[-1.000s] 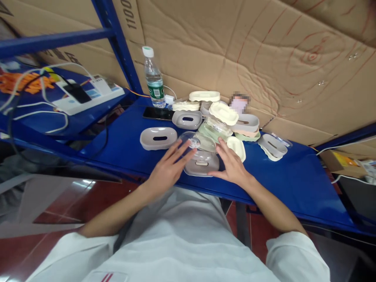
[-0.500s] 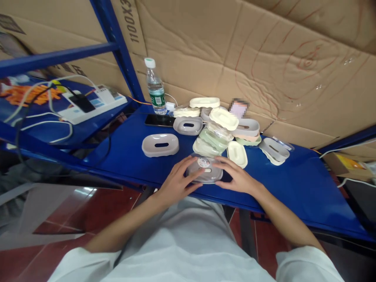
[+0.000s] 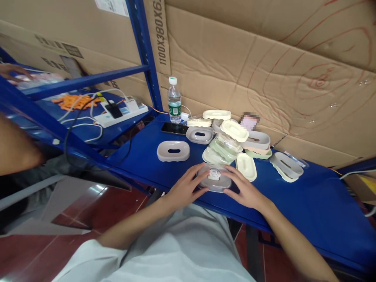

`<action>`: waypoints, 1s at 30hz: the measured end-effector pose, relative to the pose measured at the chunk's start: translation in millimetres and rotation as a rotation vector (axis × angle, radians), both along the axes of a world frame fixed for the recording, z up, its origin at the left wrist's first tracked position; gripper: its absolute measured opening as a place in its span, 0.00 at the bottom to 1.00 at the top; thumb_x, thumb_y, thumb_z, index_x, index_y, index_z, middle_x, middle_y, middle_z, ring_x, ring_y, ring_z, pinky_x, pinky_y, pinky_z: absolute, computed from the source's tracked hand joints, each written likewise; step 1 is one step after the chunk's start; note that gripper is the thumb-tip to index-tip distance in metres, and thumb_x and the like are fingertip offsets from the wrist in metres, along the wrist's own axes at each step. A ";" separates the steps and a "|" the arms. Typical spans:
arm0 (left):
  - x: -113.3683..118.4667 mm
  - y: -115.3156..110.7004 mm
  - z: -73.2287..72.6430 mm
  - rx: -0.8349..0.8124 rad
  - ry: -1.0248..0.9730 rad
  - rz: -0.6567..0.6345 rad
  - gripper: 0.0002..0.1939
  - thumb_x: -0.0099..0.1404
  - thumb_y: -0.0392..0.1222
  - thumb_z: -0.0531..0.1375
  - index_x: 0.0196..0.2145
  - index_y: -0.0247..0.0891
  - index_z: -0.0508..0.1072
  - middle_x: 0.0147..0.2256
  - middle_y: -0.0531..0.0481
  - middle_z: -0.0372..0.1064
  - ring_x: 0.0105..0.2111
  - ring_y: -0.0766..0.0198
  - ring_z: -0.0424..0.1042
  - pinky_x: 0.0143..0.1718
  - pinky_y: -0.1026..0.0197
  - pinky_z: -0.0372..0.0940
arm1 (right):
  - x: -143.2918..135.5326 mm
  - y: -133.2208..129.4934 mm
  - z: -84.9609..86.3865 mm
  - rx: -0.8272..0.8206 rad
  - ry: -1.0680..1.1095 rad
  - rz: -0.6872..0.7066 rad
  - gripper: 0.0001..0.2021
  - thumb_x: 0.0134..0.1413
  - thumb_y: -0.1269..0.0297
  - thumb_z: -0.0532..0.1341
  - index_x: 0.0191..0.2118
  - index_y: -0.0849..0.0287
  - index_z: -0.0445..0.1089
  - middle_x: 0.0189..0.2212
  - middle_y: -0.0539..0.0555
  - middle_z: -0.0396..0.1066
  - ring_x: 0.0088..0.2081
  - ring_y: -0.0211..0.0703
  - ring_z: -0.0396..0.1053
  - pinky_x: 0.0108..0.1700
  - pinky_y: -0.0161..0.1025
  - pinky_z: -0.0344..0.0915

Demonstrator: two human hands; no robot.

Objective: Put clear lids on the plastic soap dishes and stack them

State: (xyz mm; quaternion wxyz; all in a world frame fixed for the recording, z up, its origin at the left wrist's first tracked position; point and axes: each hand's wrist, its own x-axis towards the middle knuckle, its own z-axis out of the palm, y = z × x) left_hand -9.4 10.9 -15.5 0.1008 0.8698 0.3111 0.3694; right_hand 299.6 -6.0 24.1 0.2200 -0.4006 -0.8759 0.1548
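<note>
Grey dish point(image 3: 216, 185) sits near the front edge of the blue tabletop point(image 3: 279, 203), clear cover with white sticker point(image 3: 214, 174) on top. Left hand point(image 3: 187, 185) clamped on its left end, right hand point(image 3: 244, 188) on its right. Bottle point(image 3: 174, 102) stands behind, upright.

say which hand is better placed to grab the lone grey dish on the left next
Left, most likely: the left hand is closer to the lone grey dish, on that same side. The right hand is farther, at the other end of the covered dish.
</note>
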 end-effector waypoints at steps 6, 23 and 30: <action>-2.9 2.9 2.6 -0.094 -0.013 -0.047 0.30 0.77 0.47 0.63 0.72 0.48 0.63 0.72 0.35 0.58 0.72 0.45 0.62 0.69 0.38 0.69 | -4.8 2.0 -3.9 0.036 -0.020 -0.026 0.36 0.67 0.51 0.70 0.74 0.45 0.58 0.74 0.64 0.57 0.73 0.62 0.62 0.70 0.61 0.69; -19.7 2.6 7.3 0.017 0.063 -0.075 0.18 0.78 0.41 0.60 0.63 0.43 0.74 0.74 0.37 0.58 0.69 0.47 0.68 0.67 0.42 0.71 | 67.2 -115.8 -17.7 0.094 0.050 -0.604 0.28 0.67 0.47 0.68 0.68 0.44 0.65 0.69 0.62 0.61 0.71 0.68 0.63 0.70 0.69 0.66; -22.5 5.4 12.3 0.085 0.136 -0.040 0.17 0.78 0.42 0.60 0.61 0.44 0.77 0.73 0.38 0.61 0.68 0.45 0.68 0.69 0.36 0.66 | 154.5 -150.4 -29.3 0.226 -0.067 -0.882 0.33 0.67 0.39 0.62 0.71 0.46 0.65 0.72 0.62 0.64 0.72 0.71 0.63 0.70 0.71 0.64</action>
